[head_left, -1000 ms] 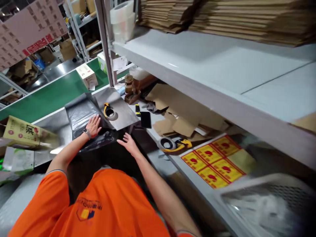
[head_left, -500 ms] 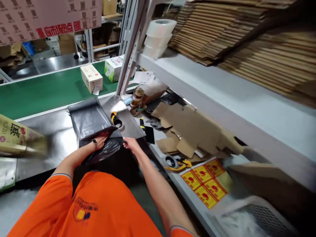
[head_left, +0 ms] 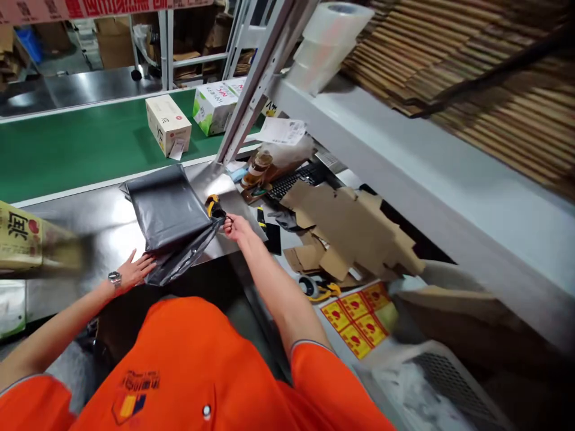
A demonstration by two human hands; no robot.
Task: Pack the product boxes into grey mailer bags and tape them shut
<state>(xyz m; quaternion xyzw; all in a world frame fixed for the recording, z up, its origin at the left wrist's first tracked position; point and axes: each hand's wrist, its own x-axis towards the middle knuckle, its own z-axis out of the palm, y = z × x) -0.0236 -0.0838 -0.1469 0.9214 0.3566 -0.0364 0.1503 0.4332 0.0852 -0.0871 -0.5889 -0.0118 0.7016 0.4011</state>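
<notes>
A black plastic mailing bag (head_left: 168, 206) lies on the metal bench, its near end loose and creased over the edge. My right hand (head_left: 236, 227) is closed on the bag's right corner and pulls the film taut. Fingers spread, my left hand (head_left: 133, 272) lies at the bag's lower left corner, with a watch on the wrist. Just beyond my right hand sits a yellow and black tape dispenser (head_left: 214, 206), partly hidden by it. What the bag contains is hidden.
Behind the bench runs a green conveyor (head_left: 67, 152) carrying a cream box (head_left: 168, 126) and a white-green carton (head_left: 215, 105). A yellow carton (head_left: 22, 239) stands at left. Flattened cardboard (head_left: 345, 224) covers the right side, under a shelf (head_left: 404, 143) with tape rolls (head_left: 330, 45).
My left hand has come off the bag's middle to its lower left corner, fingers now spread. My right hand has drawn the bag's corner up and away from me. The view has shifted.
</notes>
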